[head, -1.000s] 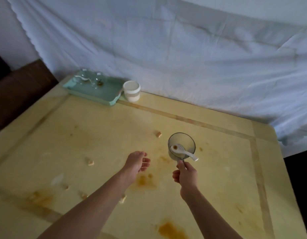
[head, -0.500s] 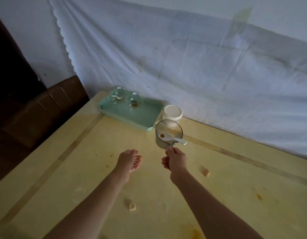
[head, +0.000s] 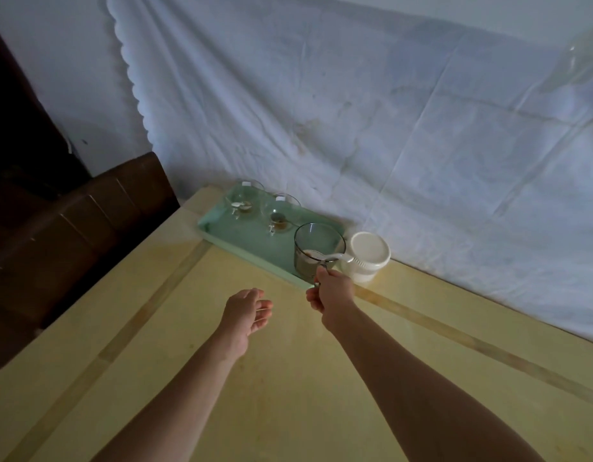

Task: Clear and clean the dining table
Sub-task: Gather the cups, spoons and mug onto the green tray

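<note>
I note the right hand (head: pixel 333 290) pinching the thin handle of a smoked-glass cup (head: pixel 317 251), fingers closed tight on it. The cup is round and straight-walled, and it sits over the near right end of the tray (head: pixel 221 230); I cannot tell whether its base touches. A white spoon (head: pixel 335 257), glossy, lies across the cup's rim with its bowl inside and its handle pointing right.

Left hand (head: pixel 246 313) hangs above the table (head: pixel 288 378), fingers loosely curled, holding nothing.

The tray is pale green, rectangular, with a low rim, set at the far edge of the table. Two clear glass bowls (head: pixel 278 211) stand on its far half, each with brown residue at the bottom. Just beside the tray's right end stands a white tub (head: pixel 368 255), round and matte, with a lid.

The table is pale yellow, smooth and slightly glossy, with a darker inlaid band running parallel to its edges. A creased white cloth (head: pixel 355 111) with a scalloped left edge hangs behind it. A dark brown cabinet (head: pixel 71 228) stands at the left.
</note>
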The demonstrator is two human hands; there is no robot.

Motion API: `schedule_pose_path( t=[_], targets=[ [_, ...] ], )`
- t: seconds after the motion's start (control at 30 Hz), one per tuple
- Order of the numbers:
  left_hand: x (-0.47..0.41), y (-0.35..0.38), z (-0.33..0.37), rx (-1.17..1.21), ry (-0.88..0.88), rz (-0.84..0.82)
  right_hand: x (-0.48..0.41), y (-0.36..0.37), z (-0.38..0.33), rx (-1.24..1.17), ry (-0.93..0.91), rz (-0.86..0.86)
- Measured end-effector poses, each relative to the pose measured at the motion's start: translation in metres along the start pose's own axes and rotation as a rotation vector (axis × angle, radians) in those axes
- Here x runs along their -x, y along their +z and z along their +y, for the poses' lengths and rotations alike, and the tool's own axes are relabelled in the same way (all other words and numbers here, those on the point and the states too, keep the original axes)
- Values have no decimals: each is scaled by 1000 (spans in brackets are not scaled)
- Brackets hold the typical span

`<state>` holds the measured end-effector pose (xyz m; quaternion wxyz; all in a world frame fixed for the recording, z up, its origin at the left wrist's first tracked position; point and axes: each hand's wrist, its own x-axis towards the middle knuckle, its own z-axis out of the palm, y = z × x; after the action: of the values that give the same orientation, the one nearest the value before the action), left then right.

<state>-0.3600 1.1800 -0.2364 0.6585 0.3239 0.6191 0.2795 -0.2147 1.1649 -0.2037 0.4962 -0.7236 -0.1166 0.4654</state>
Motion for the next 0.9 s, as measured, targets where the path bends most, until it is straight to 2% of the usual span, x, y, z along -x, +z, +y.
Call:
schedule_pose_path(
  t=[0.37,0.6,0.9],
  targets=[
    [-44,11,4,-4,-11,0,-40,15,-3,-10,36,13],
    [-51,17,2,-1,-3,-17,-68,30,-5,-66,127,68],
    [-57,10,-3,11,-16,-7,-101,41,-16,-87,211,41]
  ],
)
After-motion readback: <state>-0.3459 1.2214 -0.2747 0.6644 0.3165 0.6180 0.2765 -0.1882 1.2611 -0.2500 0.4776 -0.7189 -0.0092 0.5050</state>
